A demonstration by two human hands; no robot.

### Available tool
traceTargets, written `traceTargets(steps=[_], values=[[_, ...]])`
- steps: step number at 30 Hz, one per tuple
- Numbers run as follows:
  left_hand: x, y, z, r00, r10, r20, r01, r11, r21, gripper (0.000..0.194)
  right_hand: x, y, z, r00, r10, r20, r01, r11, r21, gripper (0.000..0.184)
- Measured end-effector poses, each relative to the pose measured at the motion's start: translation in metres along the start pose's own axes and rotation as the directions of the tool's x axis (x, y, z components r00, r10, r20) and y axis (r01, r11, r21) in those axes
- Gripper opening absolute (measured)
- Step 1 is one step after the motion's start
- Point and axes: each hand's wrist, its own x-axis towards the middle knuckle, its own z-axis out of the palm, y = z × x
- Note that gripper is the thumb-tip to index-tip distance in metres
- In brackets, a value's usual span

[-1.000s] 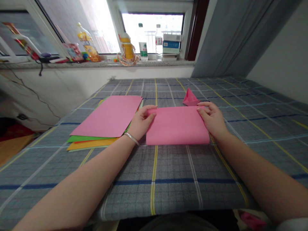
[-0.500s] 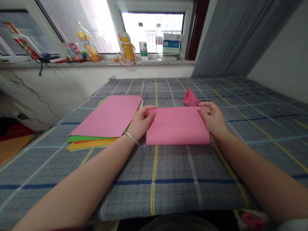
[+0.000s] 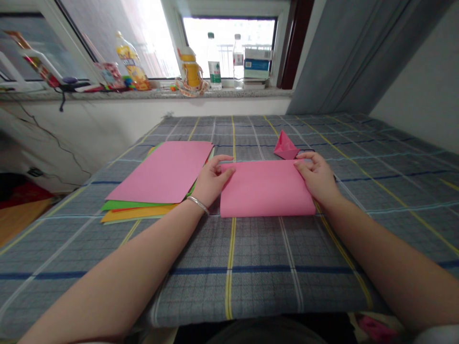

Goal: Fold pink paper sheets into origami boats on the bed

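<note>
A folded sheet of pink paper (image 3: 267, 188) lies flat on a grey plaid cloth (image 3: 261, 267), with its fold towards me. My left hand (image 3: 213, 181) holds its upper left corner with the fingertips, and the fingers are slightly spread. My right hand (image 3: 317, 179) pinches the far edge near the right corner. Just beyond that corner sits a small folded pink paper boat (image 3: 286, 146), close to my right fingers but apart from them. To the left of my left hand lies a stack of paper (image 3: 159, 172), pink on top with green and orange sheets showing beneath.
The cloth spreads to the right of my right arm and ends at a white wall below a stone windowsill (image 3: 143, 93). On the sill stand a plastic water bottle (image 3: 214, 62), a yellow drink bottle (image 3: 131, 59) and a box (image 3: 257, 64). A grey curtain (image 3: 344, 57) hangs at the right.
The whole view has shifted slightly. My left fingers have lifted and spread a little at the corner of the sheet. The right hand's grip looks unchanged.
</note>
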Motion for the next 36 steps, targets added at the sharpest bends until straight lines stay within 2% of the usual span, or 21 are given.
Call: traceTargets(steps=[6,10,12,17,21,28,30,31,33,36], values=[[0.006,-0.008,0.003,0.99,-0.118,0.071,0.113,0.991,0.078,0.031,0.01,0.011,0.0,0.995,0.03,0.099,-0.005,0.97,-0.244,0.025],[0.019,-0.012,0.003,0.983,-0.164,0.077,0.156,0.982,0.103,0.03,0.021,0.018,0.001,0.989,-0.008,0.146,0.067,0.915,-0.398,0.023],[0.029,-0.015,0.001,0.98,-0.167,0.108,0.148,0.975,0.164,0.026,0.028,0.021,0.002,0.986,-0.024,0.164,0.093,0.901,-0.424,0.02],[0.044,-0.024,-0.002,0.962,-0.234,0.143,0.2,0.956,0.217,0.022,0.042,0.026,0.006,0.972,0.042,0.232,0.066,0.895,-0.441,0.014],[0.047,-0.026,-0.001,0.968,-0.194,0.159,0.142,0.946,0.291,0.016,0.047,0.026,0.007,0.967,0.033,0.253,0.108,0.845,-0.524,0.008],[0.056,-0.022,-0.002,0.942,-0.157,0.298,0.021,0.91,0.414,0.007,0.058,0.019,0.009,0.93,0.089,0.358,0.171,0.756,-0.632,0.003],[0.057,-0.019,-0.001,0.932,-0.136,0.335,-0.066,0.848,0.527,0.007,0.061,0.018,0.009,0.917,0.107,0.385,0.192,0.727,-0.659,0.002],[0.057,-0.017,0.0,0.925,-0.129,0.359,-0.125,0.787,0.604,0.009,0.061,0.017,0.009,0.909,0.12,0.399,0.201,0.714,-0.671,0.002],[0.053,-0.011,0.003,0.908,-0.126,0.399,-0.243,0.618,0.748,0.018,0.062,0.014,0.009,0.896,0.146,0.419,0.214,0.685,-0.696,0.005],[0.041,-0.002,0.009,0.906,-0.145,0.398,-0.316,0.395,0.863,0.027,0.06,0.011,0.01,0.888,0.178,0.423,0.22,0.644,-0.733,0.009]])
